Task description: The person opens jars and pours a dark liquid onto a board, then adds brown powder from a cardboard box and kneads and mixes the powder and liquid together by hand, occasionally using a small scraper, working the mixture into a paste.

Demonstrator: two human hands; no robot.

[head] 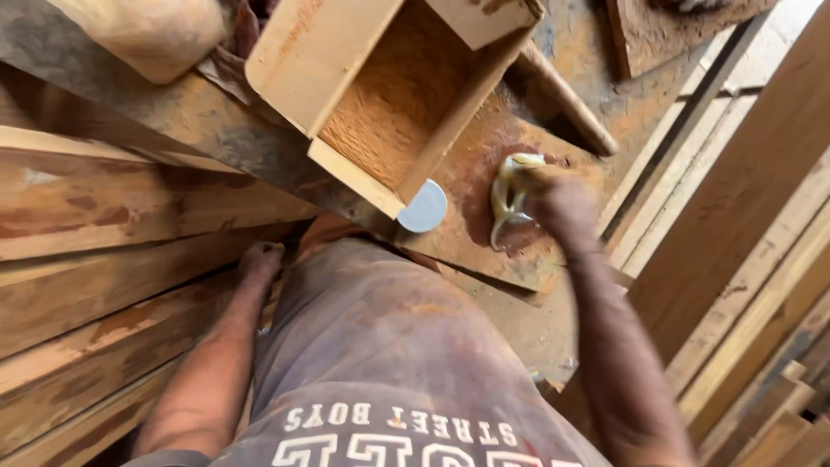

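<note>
Open box and round lid on a slanted board

The wooden box (393, 95) lies on the board (484, 233), the round lid (423, 207) at its near corner; right of the lid, the right hand (558, 203) presses a cloth (508, 201) onto the board. Stacked planks (104, 259) lie left, beside the left hand (259, 259).

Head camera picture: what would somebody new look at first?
Probably the open wooden box at the top middle, its inside rough and sawdust-coloured, lying on a dusty workbench. Just below its corner sits a small round grey lid. To the right, the right hand presses a pale crumpled rag onto a dark reddish stained patch of board, while the left hand rests at the edge of stacked planks.
</note>
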